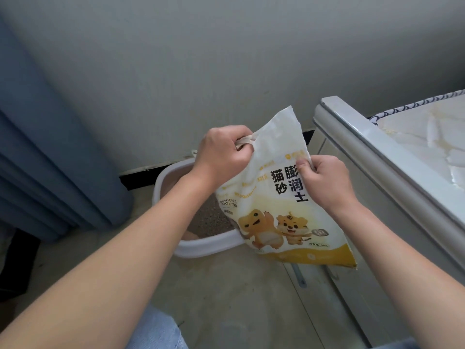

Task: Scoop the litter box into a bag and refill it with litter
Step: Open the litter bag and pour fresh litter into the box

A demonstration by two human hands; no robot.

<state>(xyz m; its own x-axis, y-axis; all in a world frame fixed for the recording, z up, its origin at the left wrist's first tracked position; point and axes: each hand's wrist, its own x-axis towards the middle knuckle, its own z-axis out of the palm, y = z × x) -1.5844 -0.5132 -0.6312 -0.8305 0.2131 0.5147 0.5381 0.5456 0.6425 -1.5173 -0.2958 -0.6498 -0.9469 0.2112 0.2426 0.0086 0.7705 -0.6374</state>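
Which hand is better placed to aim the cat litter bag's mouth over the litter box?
Left, probably. The left hand grips the bunched top corner of the cat litter bag, right above the litter box; the right hand only pinches the bag's side edge.

We log one view: head-worn wide-angle camera, facing forward-down, near pale beige floor [226, 298]; plain grey wall [226, 59] ahead.

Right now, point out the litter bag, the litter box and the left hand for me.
litter bag [281, 205]: head view, middle of its printed front.
litter box [208, 244]: head view, its near white rim.
left hand [224, 152]: head view, back of the hand, which grips the bag's top edge.
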